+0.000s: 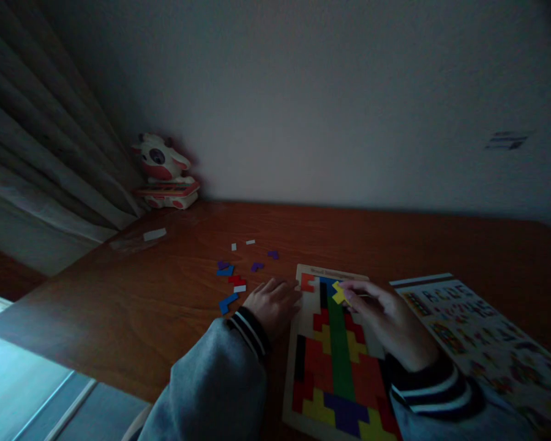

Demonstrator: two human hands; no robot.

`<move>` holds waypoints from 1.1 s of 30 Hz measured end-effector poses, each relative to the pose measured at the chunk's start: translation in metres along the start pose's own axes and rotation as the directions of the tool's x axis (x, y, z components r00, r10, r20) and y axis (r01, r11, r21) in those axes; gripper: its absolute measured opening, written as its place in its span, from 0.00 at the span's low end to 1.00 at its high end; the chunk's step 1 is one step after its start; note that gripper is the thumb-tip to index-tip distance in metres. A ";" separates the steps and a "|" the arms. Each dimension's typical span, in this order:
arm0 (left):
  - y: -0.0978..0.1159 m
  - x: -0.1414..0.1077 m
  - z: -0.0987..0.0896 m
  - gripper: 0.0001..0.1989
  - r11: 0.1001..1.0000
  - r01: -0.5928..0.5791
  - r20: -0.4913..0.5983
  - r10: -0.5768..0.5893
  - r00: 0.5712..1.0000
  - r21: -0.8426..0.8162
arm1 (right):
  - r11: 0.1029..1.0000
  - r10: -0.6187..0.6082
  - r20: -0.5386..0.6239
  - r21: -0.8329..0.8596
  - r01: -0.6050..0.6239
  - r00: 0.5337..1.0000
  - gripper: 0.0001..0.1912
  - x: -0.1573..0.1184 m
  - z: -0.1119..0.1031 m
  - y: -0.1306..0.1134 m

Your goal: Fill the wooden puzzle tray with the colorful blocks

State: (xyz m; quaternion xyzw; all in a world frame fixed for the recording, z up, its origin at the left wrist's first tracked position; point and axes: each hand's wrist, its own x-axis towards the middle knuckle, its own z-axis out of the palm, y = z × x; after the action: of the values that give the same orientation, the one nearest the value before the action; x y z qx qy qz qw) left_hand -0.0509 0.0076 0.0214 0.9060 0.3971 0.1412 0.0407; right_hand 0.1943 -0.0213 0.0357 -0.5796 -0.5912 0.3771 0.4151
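My right hand (390,315) pinches a yellow puzzle piece (338,293) between thumb and fingers, above the upper part of the wooden puzzle board (290,401). Red, orange, yellow, green, blue, purple and black pieces lie fitted in the board, among them a long green strip (340,349) down the middle. At the board's left edge rests my left hand (275,303), palm down with its fingers stretched out, holding nothing. Left of that hand lie loose pieces: a blue piece (228,303), a red piece (236,280) and purple pieces (257,267).
A printed sheet (482,343) with coloured patterns lies right of the board. Two small white pieces (250,242) sit farther back. A cow-shaped toy keyboard (169,174) stands at the table's (165,318) back left, near a curtain (50,135) and the wall (326,110).
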 end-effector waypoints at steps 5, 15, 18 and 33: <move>0.009 0.005 0.012 0.19 1.000 0.005 0.003 -0.005 1.000 0.015 | 0.968 -0.128 -0.084 -0.227 0.106 0.988 0.17 0.014 0.016 -0.005; 0.012 0.005 0.009 0.24 0.998 0.049 0.131 -0.054 0.990 0.038 | 0.769 -0.372 0.063 -0.538 0.346 0.926 0.15 0.027 0.046 0.017; 0.014 0.005 0.008 0.26 0.999 0.048 0.135 -0.051 0.989 0.024 | 0.705 -0.402 0.089 -0.605 0.370 0.911 0.15 0.029 0.046 0.019; 0.014 0.004 0.012 0.25 0.998 0.064 0.134 -0.066 0.989 0.013 | 0.497 -0.430 0.179 -0.771 0.397 0.885 0.12 0.026 0.048 0.021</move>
State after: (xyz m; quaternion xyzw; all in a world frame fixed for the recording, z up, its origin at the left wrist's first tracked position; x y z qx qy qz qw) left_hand -0.0348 0.0015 0.0130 0.9002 0.4234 0.0765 0.0679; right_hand 0.1578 0.0075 -0.0007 -0.5500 -0.8085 -0.0441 0.2047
